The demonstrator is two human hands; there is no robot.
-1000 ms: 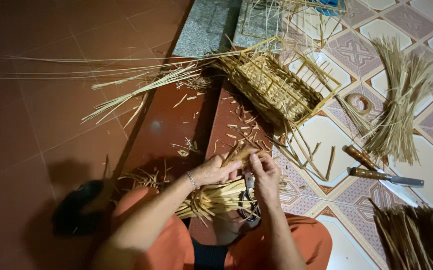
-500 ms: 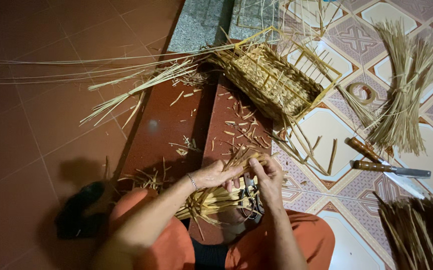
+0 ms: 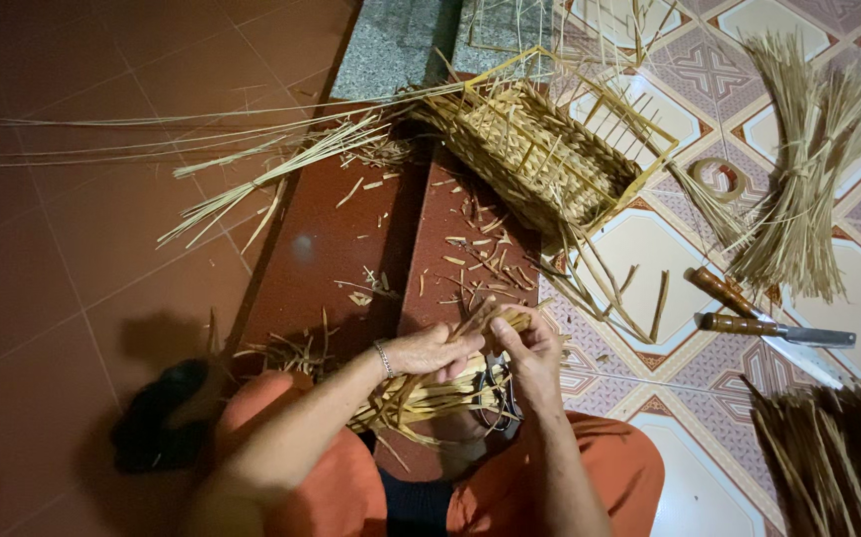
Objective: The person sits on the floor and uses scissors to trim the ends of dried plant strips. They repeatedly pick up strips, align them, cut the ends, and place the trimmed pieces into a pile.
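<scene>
**Weaving at the knees, basket waiting beyond**

Barely shifted since a second ago, your left hand (image 3: 437,350) and right hand (image 3: 527,343) stay pinched on the small bundle of flat straw strips (image 3: 421,398) over your lap, fingers closed tight around its end. That piece looks early: loose, splayed strands. Beyond your fingers lies a half-woven basket (image 3: 540,159), its uprights unfinished. Right of them rest two wooden-handled knives (image 3: 749,316) and a dry fibre sheaf (image 3: 798,199); trimmings litter the floor (image 3: 73,259).
</scene>
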